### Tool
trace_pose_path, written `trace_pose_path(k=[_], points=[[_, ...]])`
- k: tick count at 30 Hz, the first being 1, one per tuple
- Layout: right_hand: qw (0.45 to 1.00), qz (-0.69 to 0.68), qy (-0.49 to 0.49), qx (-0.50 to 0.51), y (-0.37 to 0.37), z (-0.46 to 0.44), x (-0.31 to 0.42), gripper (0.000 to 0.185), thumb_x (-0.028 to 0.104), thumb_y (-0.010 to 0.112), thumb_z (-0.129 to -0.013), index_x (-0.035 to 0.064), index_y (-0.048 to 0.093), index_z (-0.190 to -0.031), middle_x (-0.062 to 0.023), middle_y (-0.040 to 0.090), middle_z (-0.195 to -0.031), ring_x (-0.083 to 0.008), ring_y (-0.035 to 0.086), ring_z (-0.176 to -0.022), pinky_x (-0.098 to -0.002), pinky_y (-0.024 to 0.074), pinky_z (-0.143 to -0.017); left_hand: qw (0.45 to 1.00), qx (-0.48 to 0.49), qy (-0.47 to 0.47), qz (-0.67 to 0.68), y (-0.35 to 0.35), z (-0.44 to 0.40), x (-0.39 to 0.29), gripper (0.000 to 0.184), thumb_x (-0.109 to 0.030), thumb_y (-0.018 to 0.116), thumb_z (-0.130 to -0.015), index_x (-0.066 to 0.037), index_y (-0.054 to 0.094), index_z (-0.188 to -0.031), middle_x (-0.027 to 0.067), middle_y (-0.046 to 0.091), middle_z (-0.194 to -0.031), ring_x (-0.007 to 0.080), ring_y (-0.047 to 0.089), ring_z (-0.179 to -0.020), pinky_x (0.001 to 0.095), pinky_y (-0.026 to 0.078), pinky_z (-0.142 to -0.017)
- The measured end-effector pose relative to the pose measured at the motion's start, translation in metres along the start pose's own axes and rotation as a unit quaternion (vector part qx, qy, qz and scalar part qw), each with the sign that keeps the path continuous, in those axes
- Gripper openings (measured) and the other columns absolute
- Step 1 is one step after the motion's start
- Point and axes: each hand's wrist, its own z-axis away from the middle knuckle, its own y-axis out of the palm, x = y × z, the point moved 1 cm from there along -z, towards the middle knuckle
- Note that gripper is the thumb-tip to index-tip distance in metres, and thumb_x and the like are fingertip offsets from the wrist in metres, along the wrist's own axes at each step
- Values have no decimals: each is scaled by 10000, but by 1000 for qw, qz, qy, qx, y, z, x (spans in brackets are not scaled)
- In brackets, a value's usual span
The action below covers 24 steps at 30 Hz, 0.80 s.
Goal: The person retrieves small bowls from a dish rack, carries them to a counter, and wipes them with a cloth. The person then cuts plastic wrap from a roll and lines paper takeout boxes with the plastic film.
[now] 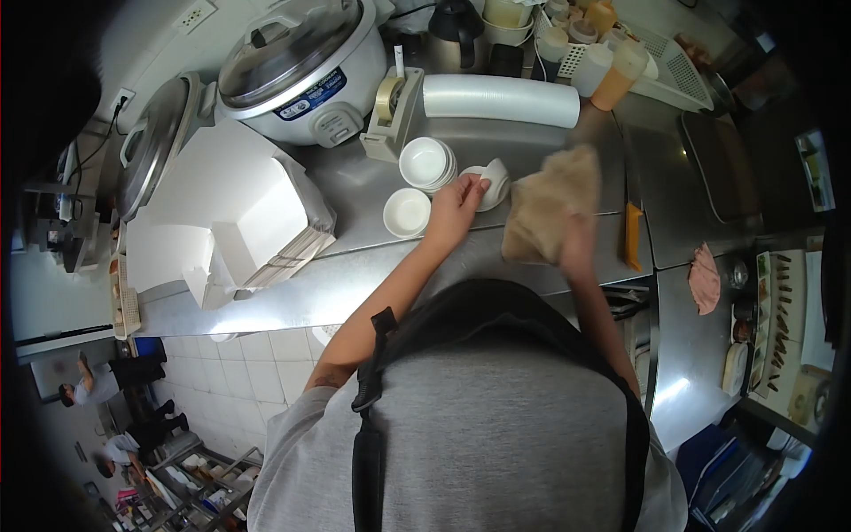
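My left hand (457, 206) pinches the rim of a small white cup (498, 180), which is tilted over a white dish (486, 202) on the steel counter. Just left of it stand a stack of small white bowls (424, 162) and another white bowl (407, 214). To the right, my right hand (577, 244) grips the lower right side of a brown cloth (551, 206); hand and cloth are blurred by motion. Part of the dish is hidden behind the tilted cup.
Stacked white takeout boxes (257, 213) lie at left. Behind are a rice cooker (306, 80), a tape dispenser (390, 120), a long sleeve of white lids or cups (501, 100) and sauce bottles (620, 74). An orange packet (632, 237) lies right. Two people stand far off at lower left.
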Motion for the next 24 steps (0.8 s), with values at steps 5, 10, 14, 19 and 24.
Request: trace_pose_path(k=[5, 10, 14, 19, 24], points=[[859, 344, -376, 55, 66, 3, 44, 458, 198, 505, -894, -19, 492, -1297, -180, 554, -1265, -308, 534, -1173, -392, 389, -1029, 919, 21, -14, 393, 19, 39, -38, 256, -232, 513, -994, -19, 625, -1079, -4, 655, -978, 54, 587, -966, 278, 489, -736], [987, 141, -6, 74, 60, -10, 0, 432, 216, 569, -850, 1, 548, -1224, -182, 579, -1189, -372, 561, -1060, -401, 425, -948, 977, 23, 24, 210, -22, 62, -26, 244, -239, 573, -955, -35, 636, -1072, 35, 681, -911, 135, 637, -898, 298, 492, -716], [912, 393, -104, 52, 47, -29, 5, 420, 217, 600, -843, 22, 546, -1211, -180, 570, -1122, -379, 549, -1041, -441, 435, -899, 896, -203, 112, -379, -51, 96, -38, 176, -222, 673, -855, -85, 713, -959, 121, 672, -719, 275, 641, -674, 352, 482, -681], [850, 492, -178, 59, 55, -55, 32, 552, 292, 635, -819, 46, 496, -1294, -187, 474, -1276, -377, 445, -1205, -453, 401, -972, 832, -275, 127, -464, -61, 84, 14, 212, -199, 715, -776, -103, 725, -965, 69, 670, -755, 254, 613, -691, 376, 436, -669], [754, 603, -206, 158, 86, -52, 12, 820, 428, 694, -769, 71, 367, -1431, -197, 326, -1477, -383, 307, -1360, -485, 269, -1108, 822, -287, 97, -482, -41, 70, 14, 559, -330, 756, -736, -77, 595, -1208, 145, 569, -1111, 309, 514, -1055, 469, 361, -932]])
